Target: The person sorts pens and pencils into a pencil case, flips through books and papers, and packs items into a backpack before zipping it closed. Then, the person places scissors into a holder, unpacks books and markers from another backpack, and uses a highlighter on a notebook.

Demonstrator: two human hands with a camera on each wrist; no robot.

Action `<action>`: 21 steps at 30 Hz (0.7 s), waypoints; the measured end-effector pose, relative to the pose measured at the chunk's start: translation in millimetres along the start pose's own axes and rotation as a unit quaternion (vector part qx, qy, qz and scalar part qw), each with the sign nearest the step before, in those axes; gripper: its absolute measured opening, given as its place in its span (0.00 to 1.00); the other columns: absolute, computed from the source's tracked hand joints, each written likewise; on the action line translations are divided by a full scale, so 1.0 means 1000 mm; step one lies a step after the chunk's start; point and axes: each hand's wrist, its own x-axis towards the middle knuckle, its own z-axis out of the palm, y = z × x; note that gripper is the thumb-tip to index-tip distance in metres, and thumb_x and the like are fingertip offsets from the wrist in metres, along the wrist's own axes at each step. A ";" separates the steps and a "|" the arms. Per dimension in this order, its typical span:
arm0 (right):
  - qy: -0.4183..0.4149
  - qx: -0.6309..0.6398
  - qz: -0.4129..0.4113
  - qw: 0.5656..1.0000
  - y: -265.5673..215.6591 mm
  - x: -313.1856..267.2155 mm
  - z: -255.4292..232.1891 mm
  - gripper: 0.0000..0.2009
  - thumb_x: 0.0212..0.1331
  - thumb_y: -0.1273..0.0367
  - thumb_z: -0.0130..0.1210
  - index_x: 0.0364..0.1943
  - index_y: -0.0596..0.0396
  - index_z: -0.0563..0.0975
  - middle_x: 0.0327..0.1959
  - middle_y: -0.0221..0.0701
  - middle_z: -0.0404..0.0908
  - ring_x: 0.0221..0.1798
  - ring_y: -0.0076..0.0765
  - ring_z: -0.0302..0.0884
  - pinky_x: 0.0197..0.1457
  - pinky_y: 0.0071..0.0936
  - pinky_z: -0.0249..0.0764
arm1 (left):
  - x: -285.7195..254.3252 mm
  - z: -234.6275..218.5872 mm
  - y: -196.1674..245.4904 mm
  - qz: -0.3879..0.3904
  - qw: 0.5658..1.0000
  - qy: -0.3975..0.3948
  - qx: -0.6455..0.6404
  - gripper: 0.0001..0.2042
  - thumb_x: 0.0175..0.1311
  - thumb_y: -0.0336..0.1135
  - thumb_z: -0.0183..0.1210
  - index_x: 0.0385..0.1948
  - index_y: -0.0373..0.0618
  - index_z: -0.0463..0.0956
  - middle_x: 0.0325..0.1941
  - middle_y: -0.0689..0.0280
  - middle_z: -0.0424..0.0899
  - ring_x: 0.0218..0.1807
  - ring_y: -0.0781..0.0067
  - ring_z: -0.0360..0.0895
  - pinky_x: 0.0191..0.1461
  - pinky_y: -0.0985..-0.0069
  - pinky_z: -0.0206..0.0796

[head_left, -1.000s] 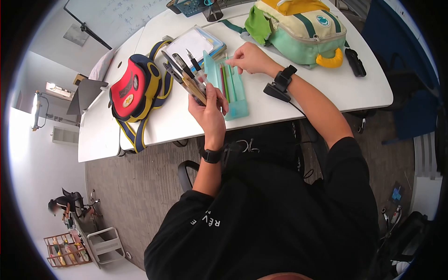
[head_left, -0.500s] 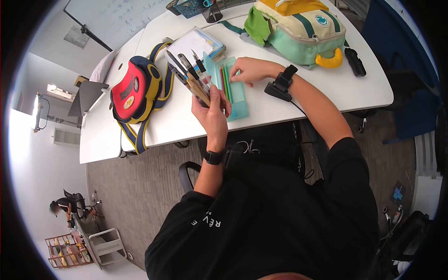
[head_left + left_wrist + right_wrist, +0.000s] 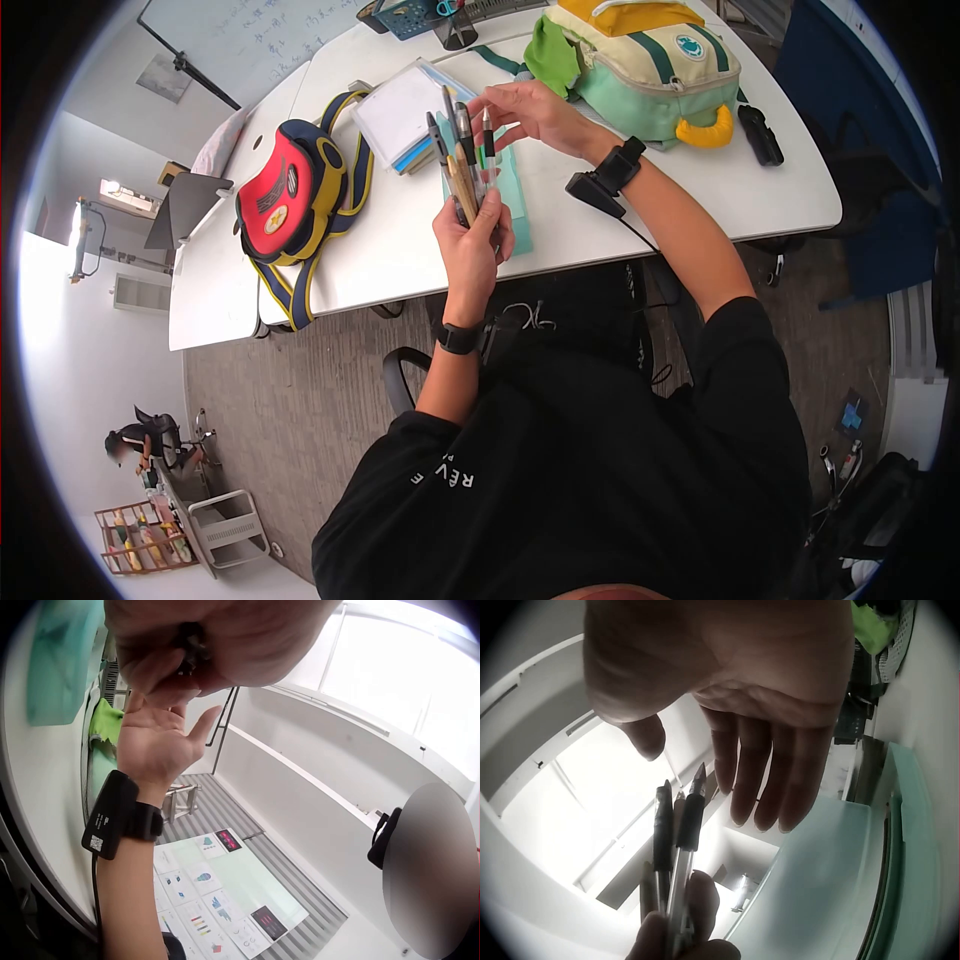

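My left hand (image 3: 470, 245) grips a bundle of several pens (image 3: 462, 165) with their points up. In the right wrist view, one clear-barrelled pen (image 3: 681, 859) has a black grip section. My right hand (image 3: 545, 118) is beside the upper ends of the pens, its fingers extended and apart; the right wrist view shows nothing between them. An open turquoise pencil case (image 3: 515, 215) lies behind both hands, partly hidden by them. A bit of green from the pencils in it shows between the pens. In the left wrist view, my left hand (image 3: 225, 645) hides most of the bundle.
A red and navy backpack (image 3: 285, 195) lies at left on the white table (image 3: 350, 265). Behind the pens is a stack of papers and folders (image 3: 405, 105). A green and cream bag (image 3: 650, 85) stands at right, near a black object (image 3: 760, 135). A mesh pen cup (image 3: 458, 30) stands at the back.
My right hand has lifted out of the pencil case and moved up to the pen tips, its fingers spreading. My left hand has shifted right, and the pens now stand more upright.
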 end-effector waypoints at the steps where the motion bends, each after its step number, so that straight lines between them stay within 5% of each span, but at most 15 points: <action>1: -0.014 0.045 -0.012 0.999 0.000 -0.001 0.001 0.21 0.70 0.53 0.51 0.48 0.57 0.80 0.41 0.29 0.84 0.44 0.23 0.81 0.46 0.25 0.78 | -0.001 -0.001 0.000 -0.023 1.000 -0.003 0.010 0.12 0.70 0.31 0.57 0.49 0.34 0.73 0.22 0.66 0.74 0.14 0.80 0.64 0.16 0.83 0.51; 5: -0.043 0.021 -0.011 0.999 0.000 -0.002 0.000 0.17 0.70 0.57 0.52 0.48 0.57 0.80 0.42 0.28 0.83 0.47 0.24 0.80 0.49 0.26 0.77 | -0.001 -0.001 -0.001 -0.060 0.997 -0.021 0.041 0.12 0.70 0.31 0.58 0.49 0.34 0.74 0.22 0.66 0.74 0.14 0.81 0.65 0.15 0.84 0.51; 7: -0.025 0.001 -0.028 0.999 -0.001 -0.003 0.001 0.13 0.68 0.61 0.54 0.45 0.56 0.80 0.41 0.28 0.83 0.46 0.25 0.81 0.49 0.25 0.77 | -0.001 0.001 -0.001 -0.069 0.996 -0.031 0.051 0.08 0.70 0.33 0.58 0.37 0.36 0.72 0.19 0.66 0.73 0.11 0.80 0.65 0.12 0.81 0.50; 14: -0.015 -0.005 -0.051 0.999 0.002 -0.001 -0.006 0.11 0.68 0.63 0.54 0.43 0.56 0.80 0.40 0.29 0.83 0.44 0.25 0.82 0.48 0.25 0.77 | -0.002 0.005 0.005 -0.080 0.993 -0.032 0.078 0.09 0.69 0.33 0.59 0.39 0.35 0.72 0.19 0.67 0.73 0.11 0.79 0.65 0.12 0.81 0.49; 21: 0.126 0.163 -0.161 0.965 -0.002 0.005 -0.038 0.11 0.69 0.65 0.55 0.46 0.56 0.80 0.40 0.29 0.83 0.41 0.25 0.82 0.48 0.29 0.81 | -0.005 0.004 0.005 -0.070 0.993 -0.032 0.085 0.09 0.70 0.34 0.59 0.39 0.35 0.72 0.19 0.66 0.74 0.12 0.79 0.66 0.13 0.80 0.50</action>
